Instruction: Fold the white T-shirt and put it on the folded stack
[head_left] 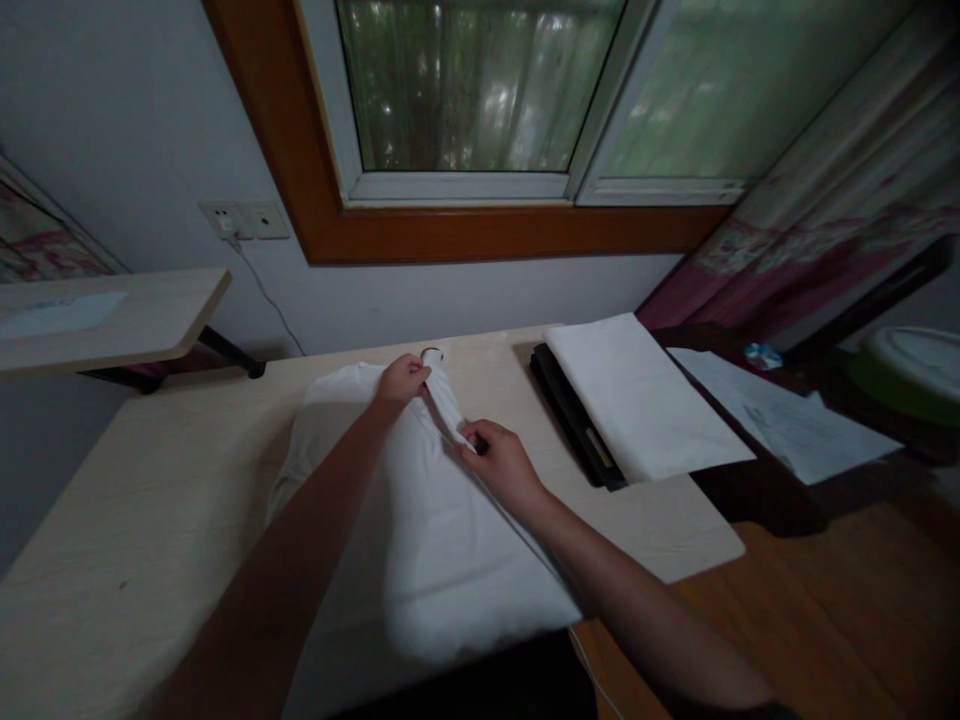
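A white garment (450,560), which looks like a shirt, lies spread over the front of the table. Along its far right edge runs a folded, collar-like strip (445,402). My left hand (403,383) pinches the far end of this strip between thumb and fingers. Closer to me and to the right, my right hand (499,455) pinches the strip's near end, so that it stretches between both hands. The fingertips partly cover the cloth they grip. Whether it has buttons cannot be made out.
Right of the garment, a white sheet (637,400) rests on a black flat case (574,420). More paper (787,415) lies on a dark surface beyond. At left, a raised shelf (150,320) stands on the pale table (150,480). A cable (266,295) hangs from the wall socket.
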